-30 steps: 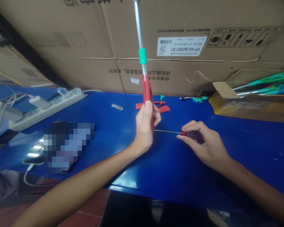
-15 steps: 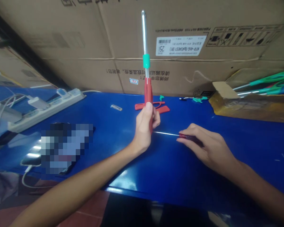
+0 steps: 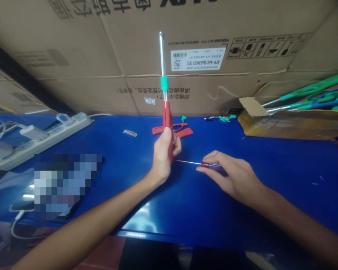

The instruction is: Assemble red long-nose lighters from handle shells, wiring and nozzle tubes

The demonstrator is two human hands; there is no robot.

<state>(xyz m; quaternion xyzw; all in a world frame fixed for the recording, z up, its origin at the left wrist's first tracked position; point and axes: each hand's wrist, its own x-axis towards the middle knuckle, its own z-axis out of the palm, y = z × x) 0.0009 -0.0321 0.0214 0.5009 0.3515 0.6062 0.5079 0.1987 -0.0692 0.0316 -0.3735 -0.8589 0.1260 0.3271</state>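
Observation:
My left hand (image 3: 163, 153) is closed around the red handle of a long-necked gas lighter (image 3: 166, 112), held upright. Its metal tube points up and carries a green collar (image 3: 164, 83). In my right hand (image 3: 233, 174) is a screwdriver (image 3: 211, 166) with a dark red and purplish handle, pinched between thumb and fingers. The thin shaft runs left to the lower end of the lighter's handle; its tip is hidden there. Behind my left hand, a red handle shell piece (image 3: 184, 132) lies on the blue table (image 3: 135, 165), beside a small clear part (image 3: 130, 132).
An open carton (image 3: 284, 125) with several green, blue and red lighters stands at the back right. Small green pieces (image 3: 227, 119) lie near it. A power strip (image 3: 45, 140) and a phone-like pixelated device (image 3: 70, 183) with a white cable occupy the left. Big cardboard boxes (image 3: 115, 48) wall the back.
The view has shifted, so the scene sits further left and slightly lower. Both hands keep their holds; more of the screwdriver's handle shows, while its shaft stays at the lighter's handle.

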